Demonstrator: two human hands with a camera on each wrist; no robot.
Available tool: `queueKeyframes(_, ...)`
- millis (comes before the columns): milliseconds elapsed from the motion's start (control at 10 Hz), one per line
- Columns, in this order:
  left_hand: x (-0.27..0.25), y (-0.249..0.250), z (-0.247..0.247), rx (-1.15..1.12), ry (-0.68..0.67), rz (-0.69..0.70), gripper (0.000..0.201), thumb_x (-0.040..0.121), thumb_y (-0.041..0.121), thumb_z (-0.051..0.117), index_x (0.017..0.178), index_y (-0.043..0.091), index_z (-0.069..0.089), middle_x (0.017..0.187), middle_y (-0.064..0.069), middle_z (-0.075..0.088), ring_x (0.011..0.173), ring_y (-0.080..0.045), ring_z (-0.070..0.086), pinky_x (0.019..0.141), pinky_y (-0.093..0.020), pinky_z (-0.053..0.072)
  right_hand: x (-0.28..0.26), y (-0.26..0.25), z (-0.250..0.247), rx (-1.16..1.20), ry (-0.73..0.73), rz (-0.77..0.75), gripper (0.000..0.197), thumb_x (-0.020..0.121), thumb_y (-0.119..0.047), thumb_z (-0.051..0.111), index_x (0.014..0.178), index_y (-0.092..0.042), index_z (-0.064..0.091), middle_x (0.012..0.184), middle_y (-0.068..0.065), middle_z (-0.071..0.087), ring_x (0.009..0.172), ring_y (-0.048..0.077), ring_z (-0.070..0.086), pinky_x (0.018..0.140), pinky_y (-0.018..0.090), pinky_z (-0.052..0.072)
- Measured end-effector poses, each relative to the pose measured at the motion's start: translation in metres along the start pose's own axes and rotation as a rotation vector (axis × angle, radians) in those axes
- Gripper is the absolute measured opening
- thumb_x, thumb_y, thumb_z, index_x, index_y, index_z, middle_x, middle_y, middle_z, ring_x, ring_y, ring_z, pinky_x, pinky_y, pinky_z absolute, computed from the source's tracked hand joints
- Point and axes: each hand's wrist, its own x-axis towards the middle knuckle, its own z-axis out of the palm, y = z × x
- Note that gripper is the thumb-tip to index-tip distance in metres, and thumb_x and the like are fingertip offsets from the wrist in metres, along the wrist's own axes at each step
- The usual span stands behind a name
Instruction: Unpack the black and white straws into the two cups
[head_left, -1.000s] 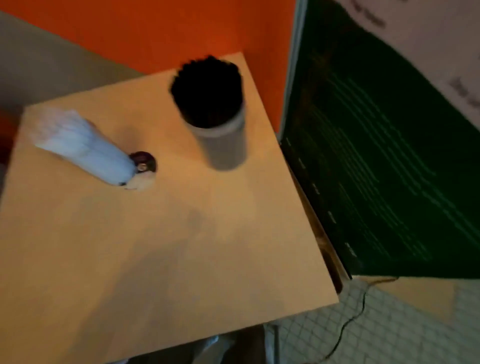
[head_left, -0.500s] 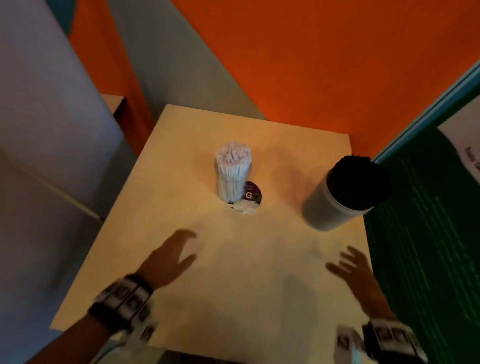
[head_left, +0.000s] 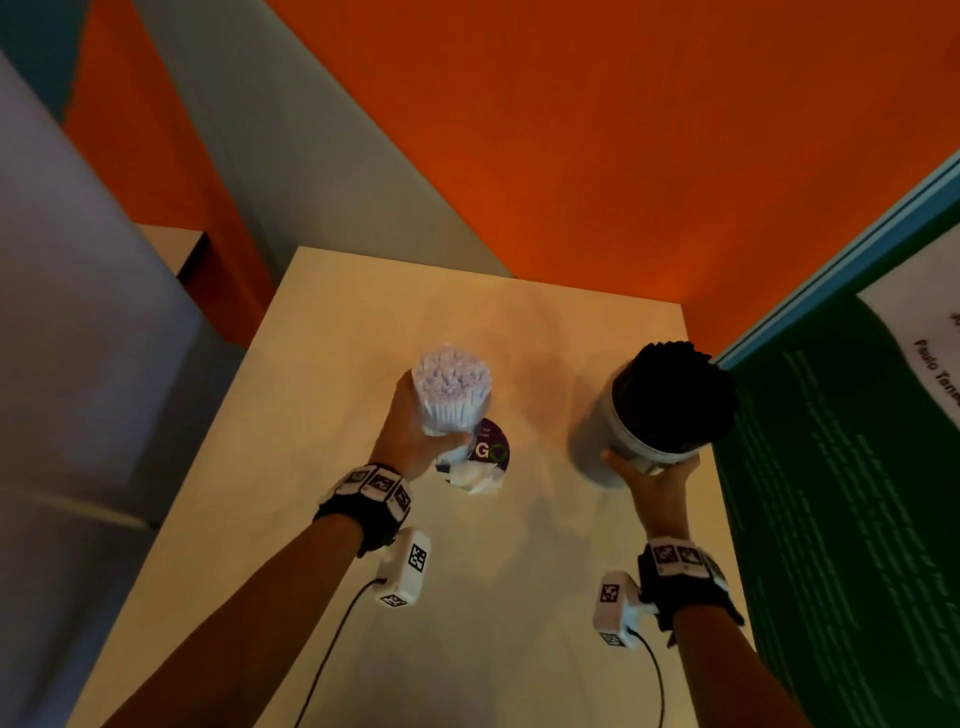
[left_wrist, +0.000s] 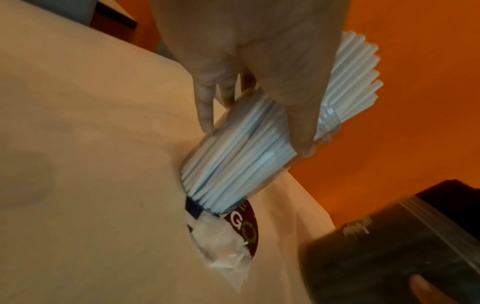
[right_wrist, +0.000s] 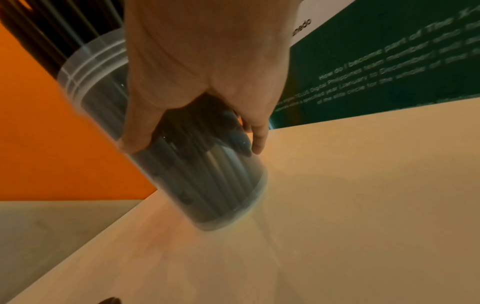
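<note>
Left hand (head_left: 410, 441) grips clear cup (left_wrist: 233, 164) packed with white straws (head_left: 454, 384), empty wrapper (head_left: 475, 475) beside it on worktop (head_left: 493, 597). Right hand (head_left: 649, 480) grips cup (right_wrist: 207, 185) full of black straws (head_left: 675, 395). Unpacking looks done; maybe only positioning left.

I see a clear, glossy plastic cup (left_wrist: 233, 164) packed with smooth matt white straws (head_left: 454, 387). The other cup (right_wrist: 161, 131) on the right is frosted, translucent plastic, with dark, smooth straws (head_left: 675, 395) inside. Crinkled clear wrapping film (left_wrist: 223, 251) lies on the table (head_left: 519, 597), whose pale top looks smooth and matt.
</note>
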Motion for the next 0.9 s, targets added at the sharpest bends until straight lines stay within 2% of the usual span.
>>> queueKeyframes(100, 0.021, 0.001, 0.003, -0.045, 0.056, 0.039, 0.091, 0.062, 0.026, 0.087, 0.130, 0.040, 0.028, 0.131, 0.026, 0.042, 0.121, 0.017, 0.040, 0.091, -0.002, 0.037, 0.016, -0.008, 0.029, 0.018, -0.073, -0.007, 0.109, 0.070, -0.007, 0.083, 0.149, -0.022, 0.011, 0.152, 0.000, 0.029, 0.134, 0.020, 0.037, 0.107, 0.044, 0.039)
queueKeyframes(200, 0.044, 0.002, -0.001, -0.085, 0.074, 0.041, 0.091, 0.060, 0.018, 0.085, 0.126, 0.047, 0.030, 0.129, 0.026, 0.045, 0.120, 0.014, 0.043, 0.090, -0.004, 0.040, 0.030, -0.017, 0.060, 0.028, -0.149, -0.031, 0.108, 0.072, -0.007, 0.082, 0.149, -0.018, 0.008, 0.154, 0.000, 0.027, 0.136, 0.020, 0.036, 0.106, 0.036, 0.039)
queueKeyframes(300, 0.061, 0.000, -0.004, -0.073, 0.076, 0.034, 0.094, 0.060, 0.014, 0.086, 0.130, 0.039, 0.029, 0.129, 0.024, 0.046, 0.119, 0.014, 0.045, 0.090, -0.005, 0.041, 0.039, -0.024, 0.087, 0.061, -0.204, -0.024, 0.109, 0.069, -0.005, 0.083, 0.148, -0.016, 0.009, 0.153, 0.001, 0.029, 0.136, 0.021, 0.038, 0.107, 0.037, 0.039)
queueKeyframes(400, 0.070, -0.002, -0.006, -0.036, 0.072, 0.029, 0.095, 0.063, 0.010, 0.086, 0.132, 0.037, 0.027, 0.131, 0.024, 0.044, 0.120, 0.016, 0.042, 0.093, -0.005, 0.039, 0.043, -0.031, 0.106, 0.091, -0.231, -0.025, 0.111, 0.064, -0.006, 0.086, 0.147, -0.015, 0.013, 0.151, 0.002, 0.032, 0.135, 0.019, 0.039, 0.109, 0.036, 0.040)
queueKeyframes(600, 0.068, -0.001, -0.001, 0.012, 0.070, 0.027, 0.100, 0.061, 0.016, 0.089, 0.137, 0.029, 0.026, 0.129, 0.026, 0.041, 0.113, 0.025, 0.039, 0.087, 0.004, 0.034, 0.043, -0.033, 0.119, 0.122, -0.270, -0.038, 0.112, 0.061, -0.005, 0.088, 0.146, -0.016, 0.016, 0.147, -0.002, 0.038, 0.131, 0.013, 0.044, 0.097, 0.018, 0.045)
queueKeyframes(700, 0.068, -0.001, 0.001, 0.004, 0.074, 0.013, 0.103, 0.062, 0.018, 0.089, 0.141, 0.026, 0.024, 0.132, 0.022, 0.040, 0.116, 0.019, 0.039, 0.087, 0.005, 0.032, 0.042, -0.033, 0.121, 0.144, -0.276, -0.062, 0.108, 0.063, -0.001, 0.086, 0.145, -0.015, 0.017, 0.144, -0.004, 0.039, 0.128, 0.010, 0.045, 0.095, 0.014, 0.046)
queueKeyframes(800, 0.066, 0.005, 0.000, 0.018, 0.065, 0.023, 0.106, 0.060, 0.025, 0.090, 0.141, 0.028, 0.022, 0.131, 0.032, 0.034, 0.113, 0.030, 0.033, 0.086, 0.007, 0.029, 0.039, -0.042, 0.120, 0.142, -0.303, -0.086, 0.108, 0.065, 0.000, 0.084, 0.146, -0.015, 0.014, 0.145, -0.004, 0.037, 0.128, 0.004, 0.043, 0.095, 0.009, 0.043)
queueKeyframes(900, 0.064, 0.010, -0.004, 0.009, 0.049, -0.003, 0.119, 0.051, 0.040, 0.090, 0.144, 0.028, 0.016, 0.143, 0.026, 0.030, 0.124, 0.022, 0.029, 0.097, -0.001, 0.028, 0.035, -0.050, 0.114, 0.120, -0.350, -0.083, 0.111, 0.068, -0.007, 0.084, 0.148, -0.024, 0.009, 0.145, -0.017, 0.032, 0.123, -0.016, 0.039, 0.094, 0.004, 0.039)
